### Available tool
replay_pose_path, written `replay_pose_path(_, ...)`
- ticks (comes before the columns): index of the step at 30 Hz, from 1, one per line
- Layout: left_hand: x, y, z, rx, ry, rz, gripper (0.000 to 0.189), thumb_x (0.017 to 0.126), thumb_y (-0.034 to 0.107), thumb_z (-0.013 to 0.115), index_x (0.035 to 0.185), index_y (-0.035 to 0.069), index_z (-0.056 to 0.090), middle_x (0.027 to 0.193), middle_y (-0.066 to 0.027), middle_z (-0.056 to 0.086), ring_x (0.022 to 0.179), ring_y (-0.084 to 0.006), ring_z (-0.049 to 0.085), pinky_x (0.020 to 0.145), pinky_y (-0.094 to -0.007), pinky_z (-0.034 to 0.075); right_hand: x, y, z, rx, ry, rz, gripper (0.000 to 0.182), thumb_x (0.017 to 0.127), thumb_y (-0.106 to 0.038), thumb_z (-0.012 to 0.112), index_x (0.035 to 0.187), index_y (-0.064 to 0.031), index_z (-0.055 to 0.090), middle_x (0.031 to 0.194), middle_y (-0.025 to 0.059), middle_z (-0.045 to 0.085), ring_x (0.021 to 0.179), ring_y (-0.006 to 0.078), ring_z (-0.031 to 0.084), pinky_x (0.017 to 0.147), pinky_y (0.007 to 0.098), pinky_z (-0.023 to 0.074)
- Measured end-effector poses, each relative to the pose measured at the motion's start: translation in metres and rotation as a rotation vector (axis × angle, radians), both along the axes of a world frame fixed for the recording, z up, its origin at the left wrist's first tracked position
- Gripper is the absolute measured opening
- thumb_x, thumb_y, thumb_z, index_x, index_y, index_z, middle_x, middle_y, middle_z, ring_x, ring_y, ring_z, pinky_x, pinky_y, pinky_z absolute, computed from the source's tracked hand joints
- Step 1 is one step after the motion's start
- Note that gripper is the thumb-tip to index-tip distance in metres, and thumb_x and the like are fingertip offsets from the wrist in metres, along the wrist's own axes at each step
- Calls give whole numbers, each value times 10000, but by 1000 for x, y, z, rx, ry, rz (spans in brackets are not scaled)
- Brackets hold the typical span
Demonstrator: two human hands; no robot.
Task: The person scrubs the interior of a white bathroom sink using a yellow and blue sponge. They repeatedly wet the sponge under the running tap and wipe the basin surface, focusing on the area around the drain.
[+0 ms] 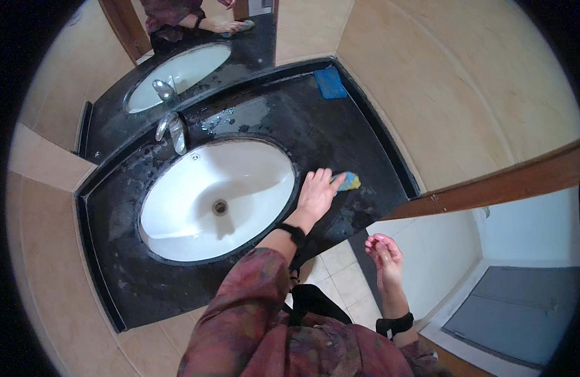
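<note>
My left hand (318, 192) lies palm down on the black stone countertop (313, 125), just right of the white oval sink (177, 207). Its thumb and fingers are on a blue and yellow cloth or sponge (350, 181), partly hidden under the hand. Off the counter's right front edge, my right hand (385, 257) is raised in the air, its fingers loosely curled and nothing visible in it. A chrome faucet (178, 134) stands behind the sink, with water drops and wet patches around it. The drain (220, 207) is uncovered.
A blue cloth or pad (331, 82) lies in the counter's back right corner. A raised black rim (379, 127) runs along the tiled walls. Behind the faucet, a mirror (195, 56) reflects the sink and an arm. A wooden door frame (487, 188) stands at the right.
</note>
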State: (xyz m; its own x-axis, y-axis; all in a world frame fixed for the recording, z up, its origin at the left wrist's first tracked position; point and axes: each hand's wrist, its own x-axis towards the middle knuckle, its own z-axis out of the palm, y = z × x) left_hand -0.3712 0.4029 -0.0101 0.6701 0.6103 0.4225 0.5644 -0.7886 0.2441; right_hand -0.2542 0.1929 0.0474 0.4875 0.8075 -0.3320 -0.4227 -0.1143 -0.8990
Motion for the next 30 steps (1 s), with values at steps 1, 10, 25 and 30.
replay_pose_path(1,10,9,2,-41,8,52,409,748,110,559,1153,158,556,854,-70,484,858,-228,483,709,-346,366,3,-2,2,-3,53,-25,176,888,-78,492,1040,-3,541,984,97,597,932,171,569,828,309,469)
replay_pose_path(10,-3,30,1,-182,-33,176,410,748,182,617,1153,163,556,916,-75,508,893,-253,493,745,-380,387,3,39,-17,123,512,57,261,899,-146,431,1120,-24,499,907,70,579,819,169,560,781,310,467)
replay_pose_path(25,-130,-8,43,-986,-438,-43,405,868,152,526,1247,33,452,1054,-106,488,1007,-198,480,881,-274,362,-84,109,-20,57,-229,418,809,737,-100,695,1383,-137,209,1254,121,420,693,90,540,580,188,451)
replay_pose_path(30,-180,-15,60,-1128,-603,-20,428,870,171,528,1261,24,438,1048,-103,500,1018,-172,472,904,-268,344,-115,109,-13,-101,-73,475,151,835,-130,600,939,-22,617,659,-6,539,554,66,481,495,203,411)
